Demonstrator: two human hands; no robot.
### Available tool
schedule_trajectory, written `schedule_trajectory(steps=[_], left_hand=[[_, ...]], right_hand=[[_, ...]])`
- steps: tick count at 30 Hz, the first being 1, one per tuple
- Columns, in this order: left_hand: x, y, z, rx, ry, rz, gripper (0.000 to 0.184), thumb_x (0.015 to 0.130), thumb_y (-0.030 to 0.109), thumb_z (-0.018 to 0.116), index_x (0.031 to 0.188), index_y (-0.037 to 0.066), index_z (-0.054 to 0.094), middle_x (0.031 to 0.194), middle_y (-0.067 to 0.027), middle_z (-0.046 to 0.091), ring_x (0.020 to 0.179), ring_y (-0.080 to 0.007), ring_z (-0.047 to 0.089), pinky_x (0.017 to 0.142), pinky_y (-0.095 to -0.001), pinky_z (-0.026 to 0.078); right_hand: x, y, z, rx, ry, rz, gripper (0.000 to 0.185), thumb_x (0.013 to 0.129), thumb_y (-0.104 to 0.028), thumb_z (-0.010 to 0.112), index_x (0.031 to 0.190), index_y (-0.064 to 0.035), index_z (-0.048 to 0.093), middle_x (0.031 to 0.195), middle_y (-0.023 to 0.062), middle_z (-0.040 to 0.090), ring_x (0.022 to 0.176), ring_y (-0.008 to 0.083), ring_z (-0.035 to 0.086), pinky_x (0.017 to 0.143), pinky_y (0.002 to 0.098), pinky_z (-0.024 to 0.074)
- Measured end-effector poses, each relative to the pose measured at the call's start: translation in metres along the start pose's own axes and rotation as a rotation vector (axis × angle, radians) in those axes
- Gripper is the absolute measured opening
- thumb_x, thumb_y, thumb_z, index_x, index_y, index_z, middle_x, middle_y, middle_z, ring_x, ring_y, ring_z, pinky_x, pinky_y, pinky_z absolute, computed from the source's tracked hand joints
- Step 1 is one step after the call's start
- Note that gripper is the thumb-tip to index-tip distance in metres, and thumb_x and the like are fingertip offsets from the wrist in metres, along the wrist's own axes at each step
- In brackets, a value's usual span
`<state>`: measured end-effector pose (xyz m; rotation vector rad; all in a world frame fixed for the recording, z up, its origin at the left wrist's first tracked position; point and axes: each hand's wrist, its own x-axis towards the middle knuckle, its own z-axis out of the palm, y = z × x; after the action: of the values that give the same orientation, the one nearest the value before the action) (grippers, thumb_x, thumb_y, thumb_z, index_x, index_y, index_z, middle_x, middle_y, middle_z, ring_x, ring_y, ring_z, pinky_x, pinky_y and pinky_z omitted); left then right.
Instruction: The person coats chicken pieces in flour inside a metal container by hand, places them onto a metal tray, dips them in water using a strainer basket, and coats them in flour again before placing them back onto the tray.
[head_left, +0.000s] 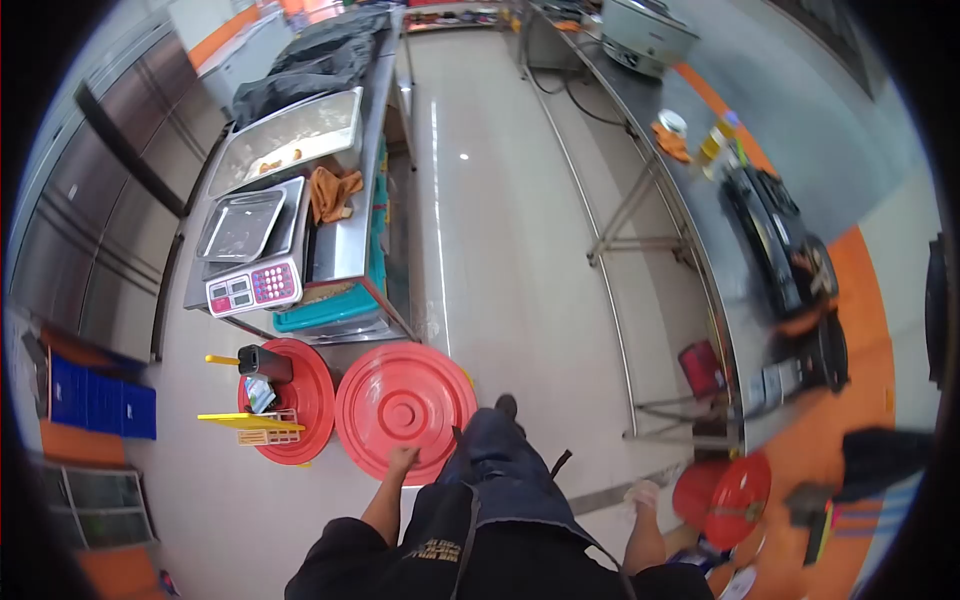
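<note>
Shows nothing held in the curled left hand [404,459], near the red lid [407,402] in front of the surface [342,246]; cannot tell open or closed for the right hand [643,494]. Probably feels light, stiff, slightly slippery; best to grip by the raised knob [403,414] or rim [344,415].

Bright light streaks the floor [500,250]; edges warp.

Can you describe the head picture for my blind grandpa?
A person's left hand is near a round red lid, the right hand near a red container. Metal tables stand on both sides, the left one holding a scale.
</note>
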<state>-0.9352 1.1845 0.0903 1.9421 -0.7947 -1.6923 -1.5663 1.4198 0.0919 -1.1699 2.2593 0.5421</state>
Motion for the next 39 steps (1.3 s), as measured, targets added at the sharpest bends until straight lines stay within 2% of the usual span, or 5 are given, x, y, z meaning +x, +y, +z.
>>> schedule_trajectory(steps=[7, 13, 18, 28, 39], left_hand=[[0.038, 0.086, 0.045, -0.254, 0.331, -0.210, 0.015, 0.080, 0.015, 0.063, 0.078, 0.001, 0.059, 0.064, -0.0103, 0.059, 0.051, -0.0217, 0.061, 0.041, -0.0329, 0.048], [0.138, 0.296, 0.053, -0.057, 0.323, 0.431, 0.014, 0.080, 0.013, 0.062, 0.081, -0.001, 0.059, 0.065, -0.0079, 0.059, 0.053, -0.0162, 0.058, 0.049, -0.0285, 0.045], [0.174, 0.458, 0.003, 0.110, 1.030, 0.802, 0.010, 0.081, 0.008, 0.060, 0.084, -0.001, 0.060, 0.077, -0.0129, 0.059, 0.069, -0.0224, 0.057, 0.064, -0.0319, 0.045], [0.249, 0.555, -0.046, 0.561, 1.411, 0.296, 0.042, 0.080, 0.023, 0.061, 0.114, 0.001, 0.050, 0.117, -0.0176, 0.048, 0.114, -0.0339, 0.043, 0.098, -0.0446, 0.031], [0.244, 0.552, -0.048, 0.437, 1.323, 0.135, 0.047, 0.077, 0.029, 0.064, 0.113, 0.002, 0.050, 0.121, -0.0176, 0.047, 0.118, -0.0350, 0.041, 0.100, -0.0483, 0.029]], right_hand=[[0.260, -0.155, -0.179, 1.172, 0.130, 0.006, 0.016, 0.078, -0.021, 0.056, 0.085, -0.0077, 0.063, 0.081, 0.0117, 0.065, 0.072, 0.0257, 0.062, 0.063, 0.0394, 0.0503], [0.243, -0.450, -0.418, 1.457, -0.128, -0.388, 0.025, 0.089, -0.027, 0.056, 0.083, -0.0034, 0.058, 0.065, 0.0003, 0.052, 0.052, 0.0086, 0.050, 0.047, 0.0237, 0.0427], [0.260, -0.637, -0.563, 1.284, -0.355, -0.823, 0.021, 0.089, -0.022, 0.058, 0.095, -0.0019, 0.059, 0.074, 0.0023, 0.056, 0.061, 0.0101, 0.055, 0.053, 0.0231, 0.0464], [0.174, -0.964, -0.794, 0.206, -0.303, -1.837, 0.036, 0.084, -0.033, 0.062, 0.103, -0.0031, 0.059, 0.085, 0.0101, 0.062, 0.078, 0.0197, 0.061, 0.069, 0.0319, 0.0482], [0.209, -1.183, -0.623, -0.848, -0.347, -2.674, 0.023, 0.070, -0.026, 0.063, 0.086, -0.0096, 0.063, 0.084, 0.0120, 0.060, 0.080, 0.0300, 0.062, 0.068, 0.0417, 0.0483]])
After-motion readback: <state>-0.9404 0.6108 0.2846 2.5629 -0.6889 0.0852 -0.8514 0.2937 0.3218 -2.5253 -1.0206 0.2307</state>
